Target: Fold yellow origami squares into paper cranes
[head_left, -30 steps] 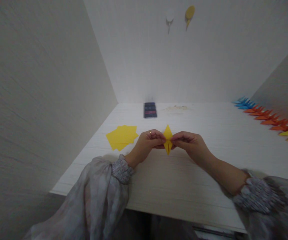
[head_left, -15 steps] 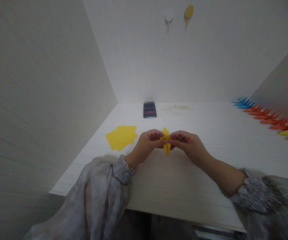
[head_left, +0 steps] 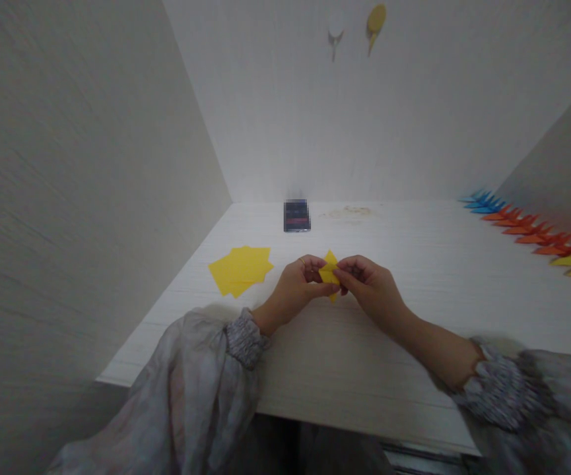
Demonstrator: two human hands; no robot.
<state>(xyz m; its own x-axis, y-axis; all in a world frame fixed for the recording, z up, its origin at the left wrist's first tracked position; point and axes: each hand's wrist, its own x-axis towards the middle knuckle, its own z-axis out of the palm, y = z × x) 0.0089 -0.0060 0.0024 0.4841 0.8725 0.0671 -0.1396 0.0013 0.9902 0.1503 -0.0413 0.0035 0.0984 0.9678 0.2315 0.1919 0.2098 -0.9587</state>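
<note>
A small folded yellow paper piece (head_left: 330, 270) is held just above the white table (head_left: 414, 264), near its middle. My left hand (head_left: 298, 285), with a ring on one finger, pinches its left side with closed fingers. Closed on the piece's right side is my right hand (head_left: 369, 284), its fingertips almost touching those of the left. Most of the paper is hidden between the fingers; only a top point and a small lower tip show.
A fanned stack of yellow paper sheets (head_left: 240, 268) lies left of my hands. A dark phone (head_left: 296, 216) rests near the back wall. Folded blue, orange and yellow paper pieces (head_left: 533, 232) line the right edge. Walls close in on three sides.
My hands have drawn closer together and the yellow piece has been pressed narrower; less of it shows between the fingers than before.
</note>
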